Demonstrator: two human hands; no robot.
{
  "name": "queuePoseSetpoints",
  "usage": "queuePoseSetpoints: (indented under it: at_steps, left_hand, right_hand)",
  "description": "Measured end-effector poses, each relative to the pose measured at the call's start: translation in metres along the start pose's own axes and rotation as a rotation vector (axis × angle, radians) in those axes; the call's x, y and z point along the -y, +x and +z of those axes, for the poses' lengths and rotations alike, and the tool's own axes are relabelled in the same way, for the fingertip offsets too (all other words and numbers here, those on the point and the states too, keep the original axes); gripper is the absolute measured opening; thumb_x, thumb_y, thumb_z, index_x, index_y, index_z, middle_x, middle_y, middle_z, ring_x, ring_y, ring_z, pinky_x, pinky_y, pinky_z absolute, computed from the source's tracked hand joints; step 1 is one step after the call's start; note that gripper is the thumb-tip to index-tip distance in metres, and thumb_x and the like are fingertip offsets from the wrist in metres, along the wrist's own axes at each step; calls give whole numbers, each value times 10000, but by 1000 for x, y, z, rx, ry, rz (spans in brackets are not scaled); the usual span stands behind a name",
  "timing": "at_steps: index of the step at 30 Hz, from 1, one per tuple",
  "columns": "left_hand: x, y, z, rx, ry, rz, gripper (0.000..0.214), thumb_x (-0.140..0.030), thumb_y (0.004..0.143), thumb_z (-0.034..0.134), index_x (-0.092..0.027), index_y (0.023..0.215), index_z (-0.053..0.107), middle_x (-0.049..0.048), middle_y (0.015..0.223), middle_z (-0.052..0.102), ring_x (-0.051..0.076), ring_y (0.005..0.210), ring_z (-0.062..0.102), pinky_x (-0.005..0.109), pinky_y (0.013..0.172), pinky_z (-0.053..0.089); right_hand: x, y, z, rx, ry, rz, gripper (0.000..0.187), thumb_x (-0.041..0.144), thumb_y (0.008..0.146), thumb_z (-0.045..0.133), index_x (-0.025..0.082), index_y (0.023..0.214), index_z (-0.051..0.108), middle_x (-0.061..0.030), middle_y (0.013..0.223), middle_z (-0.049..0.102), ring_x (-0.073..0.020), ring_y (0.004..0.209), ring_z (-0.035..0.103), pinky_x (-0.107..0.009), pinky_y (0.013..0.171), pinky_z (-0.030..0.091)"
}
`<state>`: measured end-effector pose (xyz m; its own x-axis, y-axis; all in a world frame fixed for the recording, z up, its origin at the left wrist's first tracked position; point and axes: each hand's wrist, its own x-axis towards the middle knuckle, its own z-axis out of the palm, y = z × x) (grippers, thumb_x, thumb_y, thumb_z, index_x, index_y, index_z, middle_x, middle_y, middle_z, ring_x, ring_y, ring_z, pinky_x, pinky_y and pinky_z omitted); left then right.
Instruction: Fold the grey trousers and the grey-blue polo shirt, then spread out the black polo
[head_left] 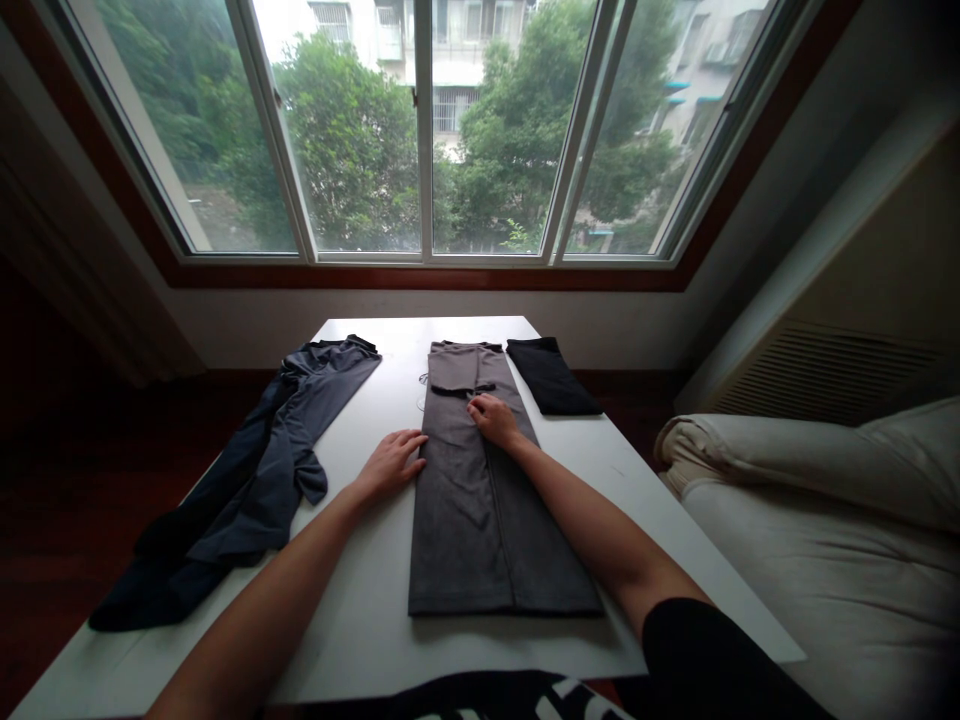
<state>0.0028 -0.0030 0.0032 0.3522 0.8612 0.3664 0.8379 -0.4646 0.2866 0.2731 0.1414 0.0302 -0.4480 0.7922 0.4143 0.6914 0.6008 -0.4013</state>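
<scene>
A pair of grey trousers (480, 520) lies flat and lengthwise down the middle of a white table (360, 620). My left hand (390, 465) rests flat on the table at the trousers' left edge, fingers stretched out and touching the cloth. My right hand (493, 418) lies on the upper part of the trousers near the waistband, fingers curled down onto the fabric. Whether it pinches the cloth is unclear.
Dark blue trousers (255, 470) lie crumpled along the table's left side, hanging over the edge. A folded black garment (551, 375) sits at the far right. A cream sofa (825, 520) stands to the right. A wide window (424, 130) fills the wall behind.
</scene>
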Motion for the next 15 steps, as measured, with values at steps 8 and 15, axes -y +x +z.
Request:
queuePoseSetpoints:
  at_steps: [8,15]
  left_hand:
    - [-5,0,-1,-20,8,-13,459,-331,985,586,-256,1437,557,93,1515,511,283,1399,459,496,1192,361]
    - [-43,-1,-2,44,18,129,508,-403,1001,569,-277,1489,510,87,1584,437,308,1464,373,541,1235,283]
  right_hand:
    - [-9,-2,11,201,-189,-123,543,460,999,562,258,1502,531,-98,1633,361,-286,1527,274,-441,1234,245]
    - [-15,-3,14,261,-211,-68,593,522,1032,467,268,1566,432,-99,1664,298,-280,1551,218,-489,1246,167]
